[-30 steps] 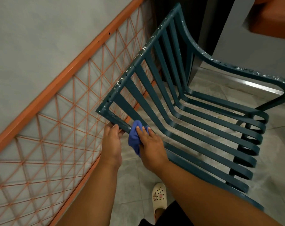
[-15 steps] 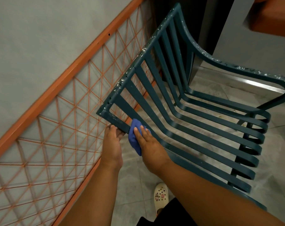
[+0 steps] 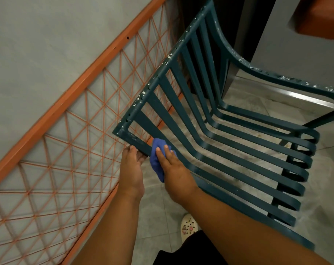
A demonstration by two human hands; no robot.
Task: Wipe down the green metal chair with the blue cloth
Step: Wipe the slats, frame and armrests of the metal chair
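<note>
A person's left hand [image 3: 132,169] grips the green metal chair [image 3: 215,131] at its near frame corner; the right hand [image 3: 171,169] presses the blue cloth [image 3: 157,159] flat there. Paint-speckled rails and slats seemingly remain unwiped.
</note>
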